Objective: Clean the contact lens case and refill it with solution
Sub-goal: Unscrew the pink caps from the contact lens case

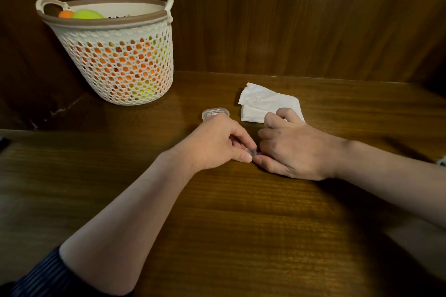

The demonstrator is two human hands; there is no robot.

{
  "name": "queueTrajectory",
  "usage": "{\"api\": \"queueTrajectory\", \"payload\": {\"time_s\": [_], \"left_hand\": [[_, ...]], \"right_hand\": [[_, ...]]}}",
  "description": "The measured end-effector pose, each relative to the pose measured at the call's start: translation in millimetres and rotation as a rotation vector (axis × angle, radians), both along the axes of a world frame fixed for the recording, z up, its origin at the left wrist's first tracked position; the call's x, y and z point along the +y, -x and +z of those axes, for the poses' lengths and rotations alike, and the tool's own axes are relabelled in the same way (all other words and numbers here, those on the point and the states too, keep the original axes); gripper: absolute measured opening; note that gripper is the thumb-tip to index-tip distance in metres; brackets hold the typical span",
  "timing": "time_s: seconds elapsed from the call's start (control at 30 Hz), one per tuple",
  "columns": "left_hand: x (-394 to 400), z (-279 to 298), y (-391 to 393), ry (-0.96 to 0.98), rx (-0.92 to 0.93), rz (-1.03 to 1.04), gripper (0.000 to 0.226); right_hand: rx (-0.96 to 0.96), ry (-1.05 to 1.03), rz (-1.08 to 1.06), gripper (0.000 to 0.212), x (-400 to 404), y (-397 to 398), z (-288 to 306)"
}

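At centre frame my left hand (217, 144) and right hand (289, 149) meet on the table (217, 224) — both pinch a small clear case (249, 151) (mostly hidden). Just above: a clear lid (215, 112), tissues (263, 101). Upper left — a basket (115, 55).

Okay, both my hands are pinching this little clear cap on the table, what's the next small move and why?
Probably twist the small clear cap loose. Your left hand pinches it and the right hand grips whatever sits beside it, mostly hidden. The folded tissues lie just behind, ready for wiping, and no solution bottle is in view yet.
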State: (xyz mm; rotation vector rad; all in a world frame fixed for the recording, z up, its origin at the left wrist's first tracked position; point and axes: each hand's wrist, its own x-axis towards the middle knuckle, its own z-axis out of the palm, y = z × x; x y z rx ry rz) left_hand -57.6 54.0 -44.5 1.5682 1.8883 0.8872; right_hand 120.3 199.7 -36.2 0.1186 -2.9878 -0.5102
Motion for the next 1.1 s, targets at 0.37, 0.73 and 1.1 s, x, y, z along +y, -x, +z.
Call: {"api": "queueTrajectory", "payload": {"time_s": [0.37, 0.73, 1.1], "left_hand": [[0, 0, 4, 0.001, 0.003, -0.009, 0.031], [2, -2, 5, -0.008, -0.019, -0.027, 0.032], [3, -4, 5, -0.012, -0.02, -0.048, 0.035]], "right_hand": [[0.131, -0.088, -0.155, 0.08, -18, -9, -12], [0.053, 0.005, -0.183, 0.09, -13, -1, -14], [-0.098, 0.106, 0.061, 0.07, 6, 10, -4]]}}
